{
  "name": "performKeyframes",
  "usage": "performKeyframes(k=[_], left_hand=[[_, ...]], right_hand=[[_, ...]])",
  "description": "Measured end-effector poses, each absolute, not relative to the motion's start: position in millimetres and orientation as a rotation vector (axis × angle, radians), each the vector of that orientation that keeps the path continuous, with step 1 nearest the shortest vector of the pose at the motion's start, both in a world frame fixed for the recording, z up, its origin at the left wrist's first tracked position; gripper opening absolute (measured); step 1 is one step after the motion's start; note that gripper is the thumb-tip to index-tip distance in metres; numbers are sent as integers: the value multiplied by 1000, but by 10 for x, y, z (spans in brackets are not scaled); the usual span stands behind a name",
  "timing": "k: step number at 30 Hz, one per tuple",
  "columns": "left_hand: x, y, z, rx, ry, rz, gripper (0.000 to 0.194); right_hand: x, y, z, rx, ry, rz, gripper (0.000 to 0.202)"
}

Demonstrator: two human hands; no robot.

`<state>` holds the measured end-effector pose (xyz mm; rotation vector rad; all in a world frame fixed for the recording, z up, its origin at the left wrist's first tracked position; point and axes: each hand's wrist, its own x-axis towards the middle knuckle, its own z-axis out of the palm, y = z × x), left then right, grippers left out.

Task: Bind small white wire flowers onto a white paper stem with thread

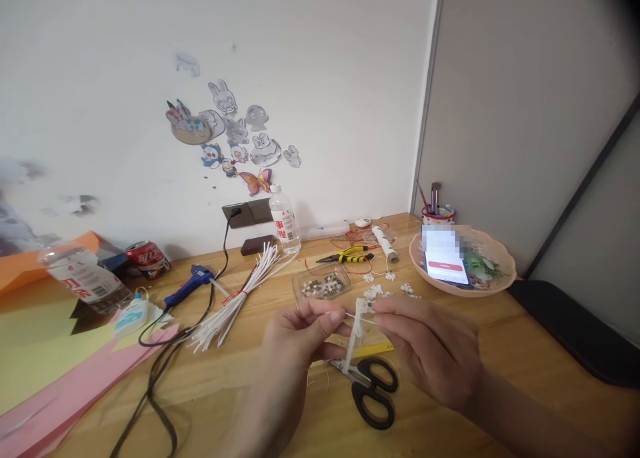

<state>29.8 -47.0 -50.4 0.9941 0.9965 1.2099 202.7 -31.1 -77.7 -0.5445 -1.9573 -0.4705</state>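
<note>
My left hand (305, 338) is closed, its thumb and index finger pinching a thin white thread. Opposite it, my right hand (430, 345) pinches the other side of the same thread, fingers curled. Between the two hands a small bundle of white strips (355, 331) stands roughly upright, with the thread across it. Black-handled scissors (373, 391) lie on the wooden table just below the hands. Behind the bundle is part of a yellow ruler-like strip (373, 349). Small white flower shapes (375, 290) lie beyond my hands.
A clear box of beads (323, 285), yellow-black pliers (345, 255) and a bottle (285, 221) stand or lie behind. White stems (240, 298), a blue glue gun (193, 285) and its cable are left. A pink bowl (507, 271) holds a phone (445, 261) at right.
</note>
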Motion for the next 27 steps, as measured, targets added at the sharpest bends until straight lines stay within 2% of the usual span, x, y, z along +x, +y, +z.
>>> performKeyframes(k=[6,15,18,24,27], left_hand=[[320,-490,-485,993,1034,1240,8],[288,-475,-500,1036,1067,1305,6],[277,-465,-511,1069,1038,1314,6],[275,-478,-536,1102,998,1305,10],[275,-492,-533,1080,997,1291,10]], right_hand=[[2001,-301,-794,-555,-1968,-341,24],[1923,-332,-747,-622,-2010,69,15],[1894,-373,-693,-610,-1975,346,15],[1853,-408,-641,-542,-1724,1165,11],[1855,-391,-647,-505,-1596,1394,9]])
